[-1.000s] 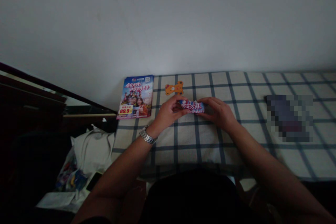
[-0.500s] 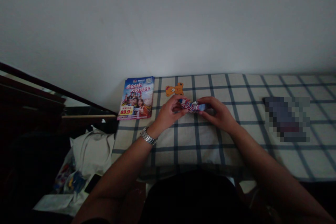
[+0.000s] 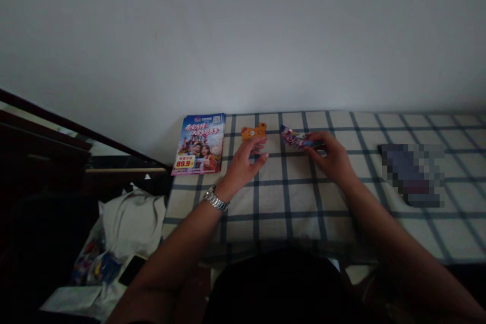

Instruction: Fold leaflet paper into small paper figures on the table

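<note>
My right hand [image 3: 329,156] pinches one end of a folded paper flyer [image 3: 293,137], printed blue, pink and white, just above the checked cloth. My left hand [image 3: 247,162] is apart from it, thumb and fingers spread with nothing between them; a silver watch [image 3: 216,198] circles that wrist. Just beyond its fingertips lies an orange bear-shaped cutout [image 3: 250,133], partly covered by the fingers. To the left of this hand rests a stack of printed flyers [image 3: 199,144] with a castle picture and the price 89.9.
A checked cloth [image 3: 266,207] covers the surface up to the pale wall [image 3: 243,35]. On the right lies a dark, pixelated flat object [image 3: 410,174]. Below left are a white bag [image 3: 132,217] and a dark phone-like slab [image 3: 132,270]. A dark wooden rail [image 3: 76,126] slopes at the left.
My left hand has let go of the folded flyer and opened. My right hand has carried the flyer slightly right and away from me, and it now tilts.
</note>
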Available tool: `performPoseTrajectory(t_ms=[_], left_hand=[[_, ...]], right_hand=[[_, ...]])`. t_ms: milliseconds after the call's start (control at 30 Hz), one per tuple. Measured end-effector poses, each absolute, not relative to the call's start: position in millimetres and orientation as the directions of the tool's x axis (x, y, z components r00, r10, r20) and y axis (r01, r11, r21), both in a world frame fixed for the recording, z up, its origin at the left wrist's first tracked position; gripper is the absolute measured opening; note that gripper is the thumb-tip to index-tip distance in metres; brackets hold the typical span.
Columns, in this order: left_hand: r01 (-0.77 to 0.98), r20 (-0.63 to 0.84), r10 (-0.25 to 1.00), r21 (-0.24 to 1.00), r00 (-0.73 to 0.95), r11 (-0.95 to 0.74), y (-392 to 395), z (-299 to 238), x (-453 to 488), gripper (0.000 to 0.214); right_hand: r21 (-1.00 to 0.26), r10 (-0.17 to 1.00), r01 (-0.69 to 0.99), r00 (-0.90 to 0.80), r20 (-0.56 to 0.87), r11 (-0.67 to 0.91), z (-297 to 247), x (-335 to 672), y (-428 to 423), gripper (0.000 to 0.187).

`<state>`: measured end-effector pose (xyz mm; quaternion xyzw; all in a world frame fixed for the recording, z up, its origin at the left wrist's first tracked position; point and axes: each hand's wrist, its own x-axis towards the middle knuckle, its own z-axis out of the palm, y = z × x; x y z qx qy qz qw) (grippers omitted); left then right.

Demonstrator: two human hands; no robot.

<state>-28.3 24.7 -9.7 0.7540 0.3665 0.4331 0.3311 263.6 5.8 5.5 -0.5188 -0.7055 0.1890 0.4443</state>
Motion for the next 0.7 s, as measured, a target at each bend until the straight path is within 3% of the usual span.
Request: performPoseTrajectory(t_ms=[233,533,700], left_hand=[[0.384,0.397,0.802,0.724,0.446,-0.573,21.8,-7.5,-28.6,0.031],[0.364,0.414,0.778,0.712,0.473,-0.6,21.7,-8.3,-27.7,0.023],[0.354,0.413,0.769,0.711,0.488,-0.607,23.1,-7.5,-27.2,0.02]], right_hand=[[-0.617,0.863,0.759,0.155,0.48,0.207,-1.0,312.5,22.2,0.023],[-0.453,0.786,0.89,0.248,0.567,0.046,-10.1,350.9,30.2,0.022],[-0.421,0.78,0.907,0.256,0.57,0.01,-11.3,354.4,31.9,0.021]])
